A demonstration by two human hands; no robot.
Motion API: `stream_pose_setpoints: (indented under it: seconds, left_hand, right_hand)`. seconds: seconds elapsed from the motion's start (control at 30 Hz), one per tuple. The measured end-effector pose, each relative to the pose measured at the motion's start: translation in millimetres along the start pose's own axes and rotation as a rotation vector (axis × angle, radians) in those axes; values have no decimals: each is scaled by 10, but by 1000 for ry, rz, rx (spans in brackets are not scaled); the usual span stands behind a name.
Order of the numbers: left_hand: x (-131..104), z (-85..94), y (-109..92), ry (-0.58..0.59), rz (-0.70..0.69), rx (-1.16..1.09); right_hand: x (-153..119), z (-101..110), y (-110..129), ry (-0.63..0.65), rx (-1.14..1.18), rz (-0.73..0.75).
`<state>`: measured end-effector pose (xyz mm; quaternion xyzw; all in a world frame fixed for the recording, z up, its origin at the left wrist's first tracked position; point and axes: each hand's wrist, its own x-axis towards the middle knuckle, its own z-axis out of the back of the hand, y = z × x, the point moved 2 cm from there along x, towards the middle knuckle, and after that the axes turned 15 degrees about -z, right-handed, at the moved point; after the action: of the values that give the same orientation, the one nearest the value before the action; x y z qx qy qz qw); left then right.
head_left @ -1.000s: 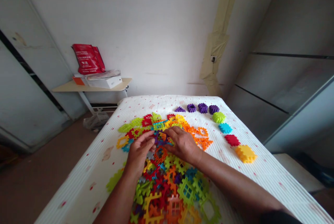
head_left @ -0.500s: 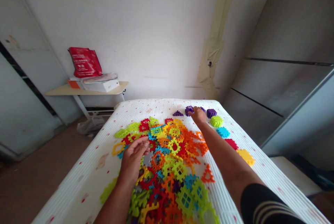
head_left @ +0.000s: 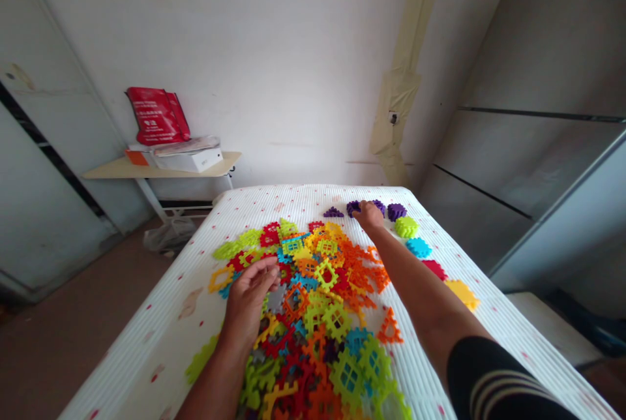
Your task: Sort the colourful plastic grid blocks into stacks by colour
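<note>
- Across the white ribbed bed (head_left: 303, 201), the loose tile pile (head_left: 313, 302) spreads wide; the left hand (head_left: 250, 299) rests on its near-left edge, fingers gently curled, holding nothing.
- Far side: right hand (head_left: 369, 214) reaches the purple stacks (head_left: 396, 211), beside the green stack (head_left: 405, 227). Best to lower squarely so teeth mesh.
- Fingers there look pinched on a purple piece, though I cannot tell for certain.
</note>
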<state>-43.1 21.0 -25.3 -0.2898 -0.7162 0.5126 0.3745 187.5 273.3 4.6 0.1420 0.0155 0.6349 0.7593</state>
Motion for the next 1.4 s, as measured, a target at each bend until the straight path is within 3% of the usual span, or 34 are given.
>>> stream_pose_setpoints:
  seconds: [0.33, 0.43, 0.5, 0.7, 0.83, 1.07, 1.4]
  left_hand:
    - [-21, -29, -94, -9, -18, 33]
    - [-49, -51, -181, 68, -70, 119]
    - [-90, -103, -268, 235, -142, 189]
    - [-377, -390, -431, 957, -343, 385]
    - [-546, -500, -388, 1206, -426, 575]
    - [-587, -547, -378, 1238, -496, 765]
    - [-617, -585, -327, 1255, -568, 783]
  right_hand:
    - [-94, 145, 50, -49, 25, 29]
    - [-224, 249, 44, -112, 76, 126]
    - [-356, 296, 10, -130, 114, 208]
    - [-813, 213, -188, -31, 170, 380]
    - [-957, 82, -251, 33, 150, 395]
    - [-966, 16, -212, 57, 158, 404]
    - [-1010, 31, -202, 82, 141, 392]
